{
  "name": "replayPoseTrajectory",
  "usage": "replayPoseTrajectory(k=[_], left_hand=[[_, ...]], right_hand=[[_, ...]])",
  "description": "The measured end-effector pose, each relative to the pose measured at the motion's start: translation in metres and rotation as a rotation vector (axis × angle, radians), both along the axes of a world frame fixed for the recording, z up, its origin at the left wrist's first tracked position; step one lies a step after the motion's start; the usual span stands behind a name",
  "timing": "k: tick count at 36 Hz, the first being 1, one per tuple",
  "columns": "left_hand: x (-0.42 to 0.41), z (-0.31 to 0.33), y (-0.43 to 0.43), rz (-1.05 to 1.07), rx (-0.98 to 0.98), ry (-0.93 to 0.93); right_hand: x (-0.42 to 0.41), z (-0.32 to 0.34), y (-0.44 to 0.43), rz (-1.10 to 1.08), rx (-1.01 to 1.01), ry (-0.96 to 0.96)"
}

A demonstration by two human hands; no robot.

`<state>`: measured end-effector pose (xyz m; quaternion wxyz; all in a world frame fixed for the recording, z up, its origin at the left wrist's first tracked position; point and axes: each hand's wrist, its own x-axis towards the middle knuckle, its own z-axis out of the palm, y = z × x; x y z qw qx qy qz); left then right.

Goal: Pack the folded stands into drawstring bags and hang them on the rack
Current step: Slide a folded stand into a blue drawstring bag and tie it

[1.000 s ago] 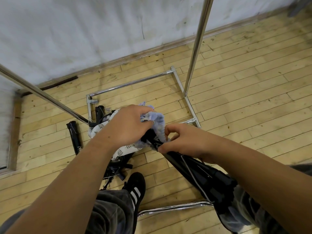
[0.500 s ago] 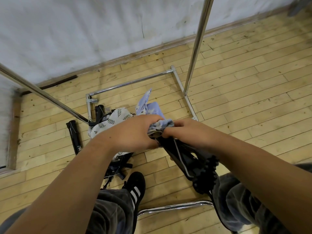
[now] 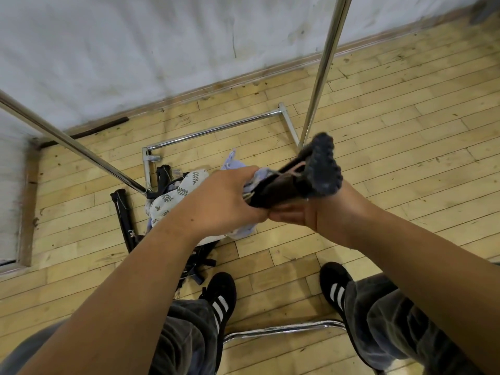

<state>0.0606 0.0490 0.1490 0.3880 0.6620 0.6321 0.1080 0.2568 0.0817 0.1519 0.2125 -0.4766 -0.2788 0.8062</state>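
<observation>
A folded black metal stand [image 3: 297, 182] is gripped underneath by the right hand [image 3: 303, 216]; a pale blue cloth drawstring bag [image 3: 258, 176] is clutched at its nine-o'clock end by the left hand [image 3: 224, 197].

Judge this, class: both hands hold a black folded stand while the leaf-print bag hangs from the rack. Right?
No: the head view shows the leaf-print bag lying on the floor by the rack, not hanging. The left hand and right hand do hold the black folded stand.
</observation>
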Motion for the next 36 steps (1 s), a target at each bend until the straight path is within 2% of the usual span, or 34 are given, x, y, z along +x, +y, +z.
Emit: replayPoseTrajectory(k=[2,4,7,10,13,16,21,25,29,36], left_hand=[[-0.001,0.002,0.0,0.065,0.023,-0.026],[-0.003,0.004,0.002,0.107,0.03,-0.037],[-0.006,0.004,0.004,0.175,-0.003,-0.049],[-0.004,0.005,0.004,0.3,-0.017,-0.112],[0.001,0.007,0.003,0.402,-0.016,-0.199],[0.008,0.008,0.002,0.476,-0.034,-0.265],[0.018,0.008,0.001,0.571,-0.044,-0.368],[0.023,0.01,-0.001,0.557,-0.068,-0.4],[0.022,0.01,-0.002,0.518,-0.045,-0.344],[0.016,0.005,-0.001,0.397,-0.006,-0.069]], right_hand=[[-0.006,0.002,0.003,0.0,0.059,-0.07],[-0.004,0.002,0.005,0.095,0.204,-0.137],[-0.003,-0.002,0.005,0.232,0.456,-0.381],[0.0,-0.012,0.004,0.33,0.451,-0.553],[0.001,-0.016,0.001,0.431,0.351,-0.548],[0.0,-0.016,-0.004,0.465,0.342,-0.478],[-0.002,-0.013,-0.002,0.374,0.354,-0.435],[-0.001,-0.015,0.002,0.296,0.42,-0.471],[-0.001,-0.015,0.004,0.206,0.397,-0.448],[0.0,-0.01,0.012,0.072,0.407,-0.353]])
